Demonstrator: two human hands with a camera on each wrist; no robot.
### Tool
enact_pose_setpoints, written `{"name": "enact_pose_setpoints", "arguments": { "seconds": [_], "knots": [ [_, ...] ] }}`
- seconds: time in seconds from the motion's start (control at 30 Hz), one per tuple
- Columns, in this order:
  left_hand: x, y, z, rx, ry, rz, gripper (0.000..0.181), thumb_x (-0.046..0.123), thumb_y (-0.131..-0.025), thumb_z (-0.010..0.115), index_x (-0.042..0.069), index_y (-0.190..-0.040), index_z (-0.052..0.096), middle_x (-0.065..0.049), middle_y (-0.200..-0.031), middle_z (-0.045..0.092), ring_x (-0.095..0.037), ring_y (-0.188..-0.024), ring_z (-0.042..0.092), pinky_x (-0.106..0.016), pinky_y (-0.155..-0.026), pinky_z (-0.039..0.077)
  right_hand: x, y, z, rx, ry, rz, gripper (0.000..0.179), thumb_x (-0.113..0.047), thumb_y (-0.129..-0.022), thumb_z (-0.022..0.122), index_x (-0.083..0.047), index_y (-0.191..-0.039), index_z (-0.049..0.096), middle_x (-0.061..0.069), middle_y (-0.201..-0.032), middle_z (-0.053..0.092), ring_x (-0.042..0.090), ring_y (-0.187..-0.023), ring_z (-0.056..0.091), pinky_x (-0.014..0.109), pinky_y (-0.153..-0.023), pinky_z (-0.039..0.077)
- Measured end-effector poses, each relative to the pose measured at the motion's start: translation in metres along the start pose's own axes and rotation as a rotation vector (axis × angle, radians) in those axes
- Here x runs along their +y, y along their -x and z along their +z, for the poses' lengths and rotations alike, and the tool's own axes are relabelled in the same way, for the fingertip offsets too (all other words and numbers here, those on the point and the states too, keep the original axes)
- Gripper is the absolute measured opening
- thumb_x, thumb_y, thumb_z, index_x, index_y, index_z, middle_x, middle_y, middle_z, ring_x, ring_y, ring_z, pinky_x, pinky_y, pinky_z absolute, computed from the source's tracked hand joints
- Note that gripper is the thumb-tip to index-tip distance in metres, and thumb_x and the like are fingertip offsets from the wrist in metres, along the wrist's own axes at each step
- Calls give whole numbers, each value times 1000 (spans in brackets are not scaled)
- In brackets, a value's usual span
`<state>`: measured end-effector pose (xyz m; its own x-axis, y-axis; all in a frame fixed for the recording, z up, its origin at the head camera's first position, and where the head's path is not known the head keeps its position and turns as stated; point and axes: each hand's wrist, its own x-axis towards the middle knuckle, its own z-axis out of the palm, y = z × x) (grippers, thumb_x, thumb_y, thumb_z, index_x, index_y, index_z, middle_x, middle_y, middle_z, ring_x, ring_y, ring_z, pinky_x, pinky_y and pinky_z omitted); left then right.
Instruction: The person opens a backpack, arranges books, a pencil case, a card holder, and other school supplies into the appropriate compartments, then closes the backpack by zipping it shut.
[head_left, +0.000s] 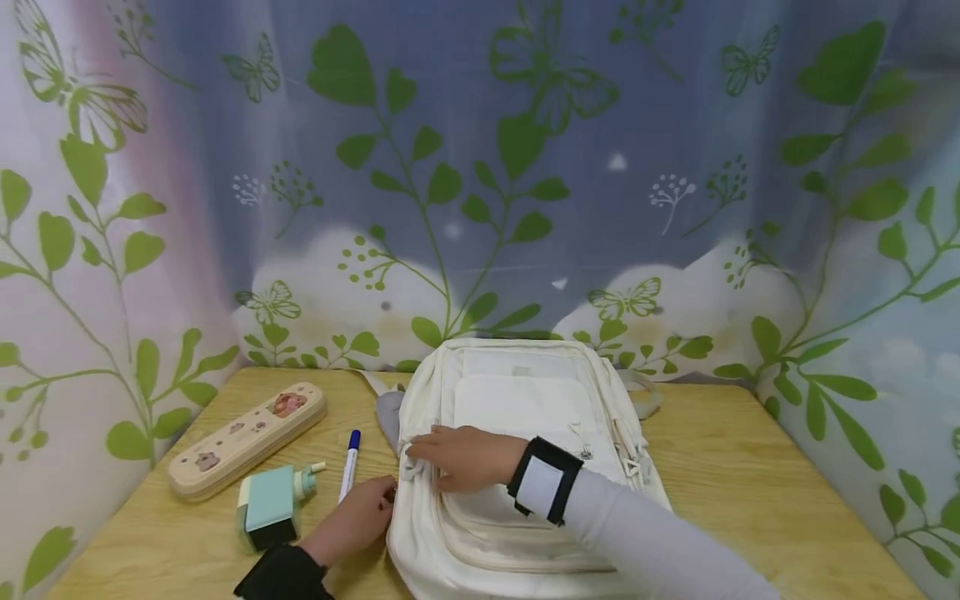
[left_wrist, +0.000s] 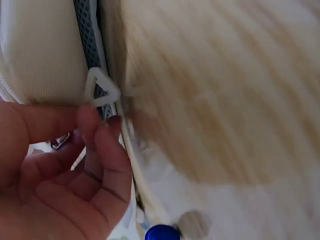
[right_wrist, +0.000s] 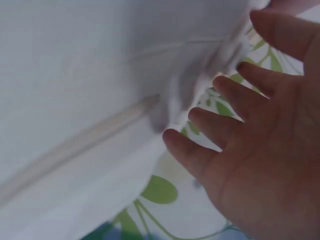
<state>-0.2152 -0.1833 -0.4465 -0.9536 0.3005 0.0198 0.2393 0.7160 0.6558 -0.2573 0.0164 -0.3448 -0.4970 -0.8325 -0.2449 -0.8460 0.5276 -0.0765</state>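
A white backpack (head_left: 517, 417) lies front side up on the table. In the head view my left hand (head_left: 358, 518) is at its left side, low by the table. The left wrist view shows that hand (left_wrist: 70, 165) with thumb and fingertips pinched together at a white triangular zipper pull (left_wrist: 102, 89), beside a strip of grey mesh (left_wrist: 86, 32). My right hand (head_left: 472, 457) reaches across the bag's front to its left edge. In the right wrist view the right hand (right_wrist: 265, 135) has its fingers spread and fairly straight, fingertips close to the white fabric.
Left of the bag are a blue-capped marker (head_left: 349, 467), a mint-green box-shaped item (head_left: 272, 498) with a small crank-like arm, and a beige pencil case (head_left: 247, 442) with pictures on it. A leaf-patterned curtain (head_left: 465, 208) hangs behind the wooden table (head_left: 742, 467).
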Motion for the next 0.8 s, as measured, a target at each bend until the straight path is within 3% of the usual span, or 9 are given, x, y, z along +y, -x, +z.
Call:
{"name": "enact_pose_setpoints", "arguments": {
  "seconds": [0.1, 0.23, 0.43, 0.57, 0.67, 0.8],
  "knots": [
    [1, 4, 1, -1, 22, 11, 4, 1, -88, 53, 5, -87, 56, -2, -74, 60, -13, -63, 56, -25, -55, 42, 1, -8, 4, -39, -15, 63, 60, -32, -94, 54, -24, -147, 28, -5, -153, 28, 24, -143, 22, 34, -112, 29],
    [3, 16, -3, -18, 58, 9, 11, 2, -89, 53, 9, -81, 48, 2, -58, 51, -9, -46, 49, -21, -43, 35, 0, -9, 8, -37, -3, 122, 61, -37, -92, 57, -31, -146, 29, -11, -152, 28, 19, -143, 24, 35, -109, 33],
    [16, 34, -14, -7, -127, 46, 15, 4, -83, 57, 14, -74, 50, 7, -57, 42, -3, -48, 37, -19, -46, 30, 0, -9, 13, -18, 11, 164, 61, -40, -91, 57, -34, -145, 30, -13, -152, 29, 16, -143, 24, 33, -106, 36],
    [31, 51, -21, -142, -148, 77, 16, 7, -83, 59, 16, -72, 51, 10, -57, 38, -1, -49, 33, -20, -47, 28, 2, -7, 16, -12, -45, 168, 61, -36, -92, 57, -31, -146, 30, -9, -152, 29, 20, -143, 23, 33, -110, 32],
    [42, 59, -20, -253, -85, 62, 15, 8, -86, 59, 15, -74, 53, 11, -57, 39, -1, -50, 34, -20, -47, 28, 3, -4, 17, -13, -80, 189, 61, -35, -92, 58, -31, -146, 30, -9, -153, 28, 21, -143, 22, 35, -111, 30],
    [53, 61, -10, -332, -9, 72, 14, 13, -88, 60, 14, -75, 54, 13, -60, 40, 1, -52, 35, -19, -50, 30, 1, -1, 18, -3, -91, 230, 61, -35, -91, 59, -32, -145, 32, -11, -152, 29, 20, -143, 23, 39, -108, 35]
  ]
}}
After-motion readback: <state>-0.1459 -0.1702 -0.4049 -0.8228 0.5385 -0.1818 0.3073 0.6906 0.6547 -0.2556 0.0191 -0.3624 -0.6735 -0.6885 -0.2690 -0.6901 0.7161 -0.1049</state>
